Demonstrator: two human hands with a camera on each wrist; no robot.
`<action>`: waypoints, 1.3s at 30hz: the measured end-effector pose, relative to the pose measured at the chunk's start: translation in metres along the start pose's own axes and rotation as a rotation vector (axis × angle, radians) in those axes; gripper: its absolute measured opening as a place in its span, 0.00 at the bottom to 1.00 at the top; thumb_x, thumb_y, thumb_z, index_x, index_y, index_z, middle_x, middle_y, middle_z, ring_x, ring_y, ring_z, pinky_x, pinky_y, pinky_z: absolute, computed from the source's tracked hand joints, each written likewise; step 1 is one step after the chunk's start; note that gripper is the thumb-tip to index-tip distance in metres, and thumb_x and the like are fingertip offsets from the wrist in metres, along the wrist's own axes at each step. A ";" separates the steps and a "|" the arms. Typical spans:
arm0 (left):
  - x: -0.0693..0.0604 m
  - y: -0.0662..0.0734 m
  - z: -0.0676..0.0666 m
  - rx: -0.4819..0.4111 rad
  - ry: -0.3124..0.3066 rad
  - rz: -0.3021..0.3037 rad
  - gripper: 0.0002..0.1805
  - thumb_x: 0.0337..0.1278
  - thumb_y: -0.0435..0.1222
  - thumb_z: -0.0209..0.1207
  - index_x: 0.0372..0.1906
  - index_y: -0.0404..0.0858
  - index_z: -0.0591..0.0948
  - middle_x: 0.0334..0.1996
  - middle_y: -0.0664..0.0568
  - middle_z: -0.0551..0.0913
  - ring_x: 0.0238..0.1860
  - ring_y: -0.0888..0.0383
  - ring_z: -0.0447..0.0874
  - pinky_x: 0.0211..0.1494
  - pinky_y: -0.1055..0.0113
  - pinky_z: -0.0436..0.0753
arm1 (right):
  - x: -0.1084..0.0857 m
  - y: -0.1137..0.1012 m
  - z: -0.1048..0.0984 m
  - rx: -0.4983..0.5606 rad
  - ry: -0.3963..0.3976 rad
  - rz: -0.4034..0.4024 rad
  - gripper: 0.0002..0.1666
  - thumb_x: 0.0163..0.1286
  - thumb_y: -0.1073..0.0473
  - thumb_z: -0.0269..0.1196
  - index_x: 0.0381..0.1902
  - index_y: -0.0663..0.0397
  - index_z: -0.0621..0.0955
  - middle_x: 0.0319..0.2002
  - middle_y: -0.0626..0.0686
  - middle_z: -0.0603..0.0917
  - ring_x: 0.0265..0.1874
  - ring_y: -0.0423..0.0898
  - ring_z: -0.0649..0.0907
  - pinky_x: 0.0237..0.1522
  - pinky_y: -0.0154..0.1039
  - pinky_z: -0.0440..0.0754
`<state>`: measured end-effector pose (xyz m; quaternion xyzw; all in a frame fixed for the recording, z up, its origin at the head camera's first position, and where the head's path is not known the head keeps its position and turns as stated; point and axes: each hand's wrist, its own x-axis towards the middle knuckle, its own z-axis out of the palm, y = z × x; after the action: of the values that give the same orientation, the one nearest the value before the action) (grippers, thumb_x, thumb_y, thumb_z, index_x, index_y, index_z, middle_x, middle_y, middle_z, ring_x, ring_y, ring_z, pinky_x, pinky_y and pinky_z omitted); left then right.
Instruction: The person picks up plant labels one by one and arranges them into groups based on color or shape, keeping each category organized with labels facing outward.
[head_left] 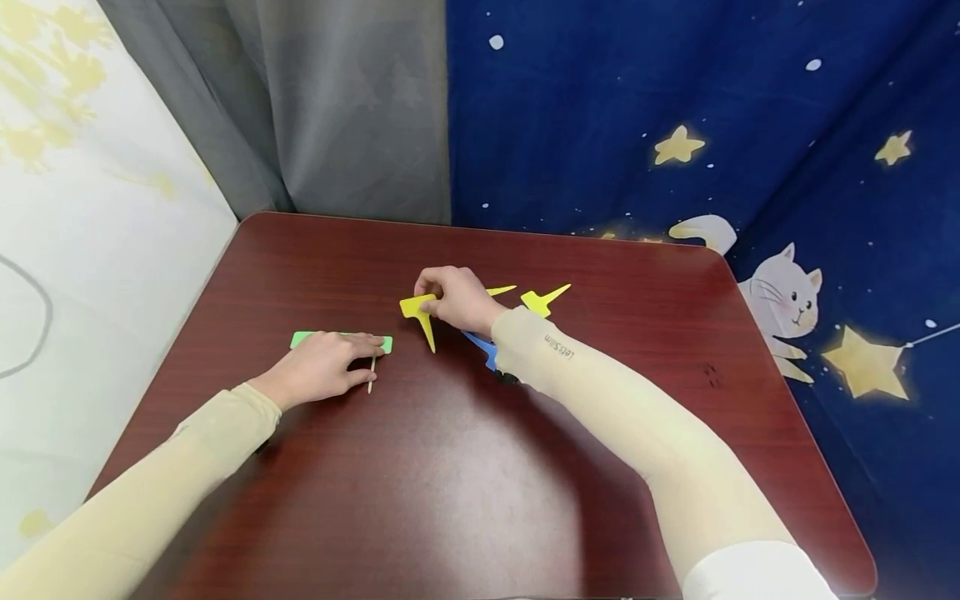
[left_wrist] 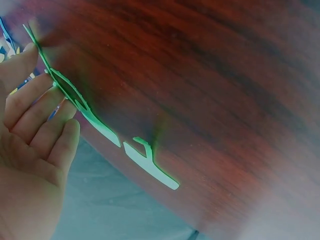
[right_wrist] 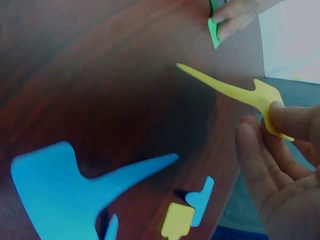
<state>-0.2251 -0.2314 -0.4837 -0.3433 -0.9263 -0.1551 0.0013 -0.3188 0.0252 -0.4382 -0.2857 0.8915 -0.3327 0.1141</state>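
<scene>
My left hand (head_left: pixel 318 367) rests on the table over a row of green T-shaped plant labels (head_left: pixel 300 338), its fingers extended and touching one. In the left wrist view, another green label (left_wrist: pixel 155 167) lies beyond the fingertips, end to end with the row. Between thumb and fingers, my right hand (head_left: pixel 465 300) pinches a yellow T-shaped plant label (right_wrist: pixel 262 97) by its wide head. That label's pointed stem hangs toward me, above the table. Part of the green row is hidden under my left hand.
Beside my right wrist lie a blue label (head_left: pixel 483 348) and a loose yellow label (head_left: pixel 536 302). More labels, including a small blue one (right_wrist: pixel 200 202), show in the right wrist view. Curtains hang behind the dark red table (head_left: pixel 450 467); a white wall stands left.
</scene>
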 end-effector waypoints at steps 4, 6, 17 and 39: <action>0.001 0.000 0.001 0.009 0.001 -0.008 0.20 0.57 0.41 0.71 0.54 0.39 0.87 0.58 0.50 0.84 0.59 0.51 0.82 0.52 0.52 0.83 | -0.002 0.001 0.007 0.012 0.026 0.012 0.06 0.67 0.59 0.70 0.39 0.46 0.82 0.30 0.43 0.83 0.32 0.43 0.79 0.37 0.37 0.77; 0.001 0.001 0.001 0.018 0.004 -0.012 0.20 0.57 0.41 0.71 0.53 0.39 0.87 0.57 0.49 0.84 0.58 0.51 0.83 0.51 0.52 0.84 | -0.003 0.001 0.010 0.015 0.033 0.018 0.07 0.68 0.59 0.70 0.39 0.46 0.81 0.30 0.43 0.83 0.30 0.43 0.79 0.36 0.37 0.78; 0.001 0.004 0.000 0.064 0.004 -0.018 0.20 0.57 0.40 0.71 0.54 0.38 0.86 0.56 0.47 0.84 0.55 0.50 0.85 0.50 0.53 0.84 | -0.010 0.004 0.029 -0.044 0.043 0.104 0.07 0.68 0.53 0.70 0.37 0.45 0.80 0.32 0.43 0.81 0.30 0.42 0.79 0.33 0.37 0.78; 0.003 0.011 0.000 0.092 0.003 -0.014 0.18 0.56 0.36 0.72 0.52 0.35 0.87 0.56 0.44 0.84 0.49 0.48 0.87 0.46 0.51 0.85 | -0.015 0.002 0.050 -0.246 -0.045 0.090 0.08 0.68 0.49 0.69 0.35 0.42 0.82 0.34 0.43 0.78 0.31 0.40 0.78 0.32 0.36 0.76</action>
<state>-0.2201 -0.2218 -0.4798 -0.3361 -0.9349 -0.1130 0.0171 -0.2879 0.0085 -0.4773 -0.2645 0.9346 -0.2091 0.1129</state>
